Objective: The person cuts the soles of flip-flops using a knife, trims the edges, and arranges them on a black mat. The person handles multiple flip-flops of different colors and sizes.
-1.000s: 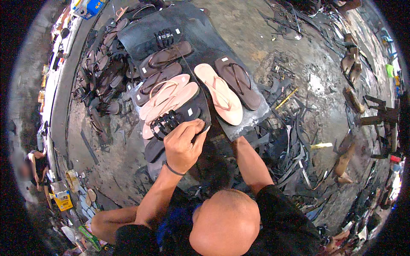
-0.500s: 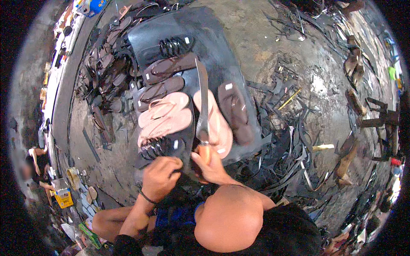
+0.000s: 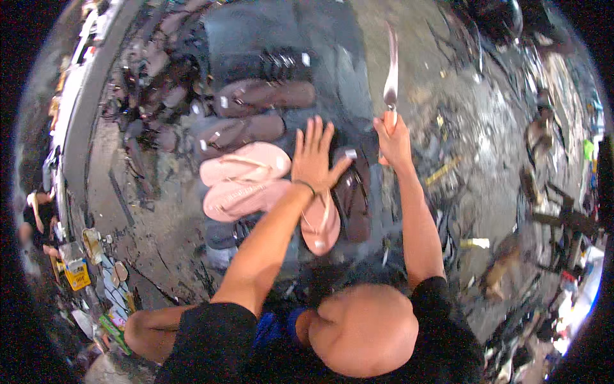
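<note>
Scrap-littered floor (image 3: 473,198), black sheet (image 3: 256,29) spread across upper middle of frame. Knife (image 3: 391,73) right of upper centre, blade blurred, tip toward top edge. Right hand (image 3: 393,142) clenched round its handle (image 3: 390,120). Left hand (image 3: 313,163) mid-frame, fingers straight and splayed, loose of any grasp; from where I stand, can't tell whether palm presses down. Pink sandals (image 3: 246,163) just left of it; another pink sandal (image 3: 323,227) below its wrist, partly hidden. Brown sandals (image 3: 275,96) higher up; dark footwear heap (image 3: 163,83), blurred, upper left.
</note>
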Demonstrator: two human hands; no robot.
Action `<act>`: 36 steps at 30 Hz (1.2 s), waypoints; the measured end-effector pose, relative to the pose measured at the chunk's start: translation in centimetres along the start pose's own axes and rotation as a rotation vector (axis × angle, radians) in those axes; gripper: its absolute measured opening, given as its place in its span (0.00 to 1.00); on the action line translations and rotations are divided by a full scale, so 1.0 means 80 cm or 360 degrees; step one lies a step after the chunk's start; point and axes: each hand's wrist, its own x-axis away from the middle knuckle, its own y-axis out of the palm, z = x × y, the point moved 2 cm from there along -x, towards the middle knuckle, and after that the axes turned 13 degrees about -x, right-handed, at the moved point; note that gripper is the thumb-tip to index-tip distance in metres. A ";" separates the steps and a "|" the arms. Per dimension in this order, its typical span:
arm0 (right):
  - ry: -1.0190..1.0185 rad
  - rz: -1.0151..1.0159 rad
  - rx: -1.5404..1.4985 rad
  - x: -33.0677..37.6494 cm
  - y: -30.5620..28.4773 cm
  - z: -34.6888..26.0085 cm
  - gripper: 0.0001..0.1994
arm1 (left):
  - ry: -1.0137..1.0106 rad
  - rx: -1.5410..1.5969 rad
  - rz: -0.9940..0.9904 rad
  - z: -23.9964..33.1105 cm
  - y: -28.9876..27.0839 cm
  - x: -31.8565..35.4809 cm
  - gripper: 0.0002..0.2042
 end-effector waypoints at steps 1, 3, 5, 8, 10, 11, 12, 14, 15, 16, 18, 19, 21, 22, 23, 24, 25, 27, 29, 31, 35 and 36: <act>0.0000 0.0132 0.0006 0.005 0.016 -0.007 0.16 | -0.0030 0.0207 -0.0026 -0.005 -0.002 0.016 0.44; -0.0096 0.0209 -0.0055 -0.054 0.026 0.014 0.17 | -0.0023 0.0551 0.0094 -0.011 -0.020 0.037 0.42; -0.0057 0.0165 -0.0074 -0.106 0.030 0.023 0.17 | -0.0455 0.0502 0.0257 -0.059 -0.035 0.128 0.38; 0.0246 0.0036 -0.0304 -0.137 0.001 0.030 0.16 | -0.1459 -0.0181 0.0413 -0.116 -0.099 0.277 0.36; 0.0355 -0.0176 -0.0508 -0.145 0.048 -0.008 0.16 | -0.2415 -0.0330 0.0326 -0.187 -0.055 0.465 0.40; 0.0394 -0.0189 -0.0495 -0.146 0.038 -0.007 0.16 | -0.2296 0.0789 0.0345 -0.182 -0.057 0.454 0.38; 0.0433 -0.0227 -0.0512 -0.145 0.036 -0.009 0.16 | -0.2397 0.0716 0.0339 -0.180 -0.059 0.449 0.36; 0.0375 -0.0258 -0.0387 -0.151 0.030 -0.022 0.18 | -0.2562 0.0584 0.0325 -0.179 -0.059 0.432 0.31; 0.0301 -0.0266 -0.0408 -0.150 0.027 -0.028 0.19 | -0.2459 0.1170 0.0576 -0.187 -0.070 0.432 0.26; 0.0228 -0.0267 -0.0429 -0.150 0.020 -0.035 0.21 | -0.2384 0.0867 0.0742 -0.182 -0.080 0.429 0.21; 0.0117 -0.0179 -0.0311 -0.108 0.016 -0.097 0.20 | -0.2089 0.0834 0.1051 -0.214 -0.113 0.438 0.18; 0.0053 -0.0030 -0.0284 -0.095 -0.012 -0.106 0.20 | -0.1947 0.0817 0.1077 -0.219 -0.144 0.399 0.18; -0.0111 0.0238 -0.0260 -0.046 -0.053 -0.140 0.18 | -0.1622 0.0804 0.1162 -0.230 -0.246 0.320 0.21; -0.0120 0.0310 -0.0328 -0.033 -0.083 -0.157 0.17 | -0.1666 0.1095 0.1171 -0.235 -0.283 0.284 0.24; -0.0132 0.0383 -0.0412 -0.021 -0.110 -0.175 0.17 | -0.1501 0.1051 0.1091 -0.258 -0.316 0.255 0.24; -0.0131 0.0468 -0.0471 -0.006 -0.136 -0.180 0.16 | -0.1432 0.1246 0.1011 -0.259 -0.339 0.207 0.25; -0.0151 0.0437 -0.0655 0.000 -0.149 -0.182 0.16 | -0.1538 0.1194 0.0906 -0.297 -0.350 0.176 0.25; -0.0222 0.0374 -0.1023 0.016 -0.173 -0.191 0.17 | -0.1335 0.0883 0.0792 -0.401 -0.368 0.122 0.26; -0.0032 0.0560 -0.1174 0.042 -0.163 -0.175 0.18 | -0.1150 0.0792 0.0773 -0.462 -0.380 0.081 0.28; 0.0186 0.0616 -0.1251 0.072 -0.162 -0.125 0.17 | -0.1070 0.0061 0.0778 -0.428 -0.372 0.048 0.27; 0.0777 0.0660 -0.1543 0.151 -0.118 -0.009 0.20 | -0.0204 0.0209 0.0562 -0.150 -0.297 0.010 0.25; 0.0833 0.0673 -0.1850 0.164 -0.090 0.003 0.22 | 0.0032 0.0417 0.0243 -0.090 -0.271 0.027 0.23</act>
